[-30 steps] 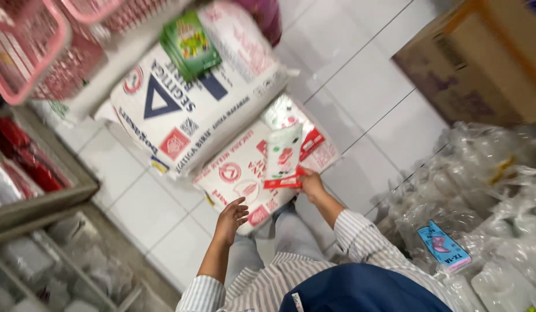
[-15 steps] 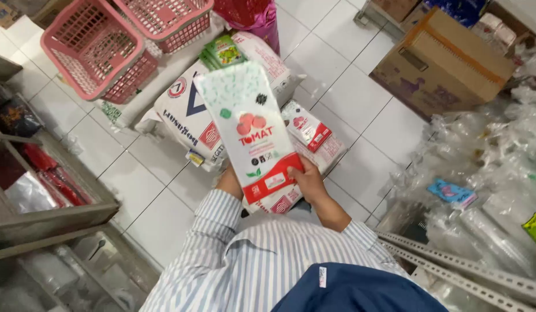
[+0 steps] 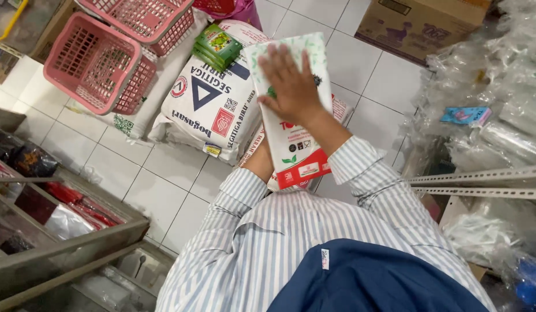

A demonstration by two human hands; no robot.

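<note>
I hold a tall white packet (image 3: 297, 156) with a red bottom band and green leaf print upright in front of me. My right hand (image 3: 291, 86) lies flat on its upper front, fingers spread. My left forearm (image 3: 259, 164) reaches up behind the packet's lower left; the left hand itself is hidden behind the packet and seems to bear it. Behind the packet on the tiled floor lies a big white flour sack (image 3: 213, 98) with a blue triangle. A second white-and-red sack (image 3: 341, 110) shows just right of the packet.
Green flat packets (image 3: 219, 46) lie on the flour sack. Two pink plastic baskets (image 3: 97, 69) stand at the upper left, a cardboard box (image 3: 418, 26) at the upper right. Shelves of clear plastic bags (image 3: 499, 127) and a metal rail (image 3: 481, 179) close the right side. A glass counter (image 3: 60, 231) stands at the left.
The packet was picked up from the sack on the floor and raised upright. My right hand moved from its right edge to lie flat on its upper front; my left hand slipped behind it.
</note>
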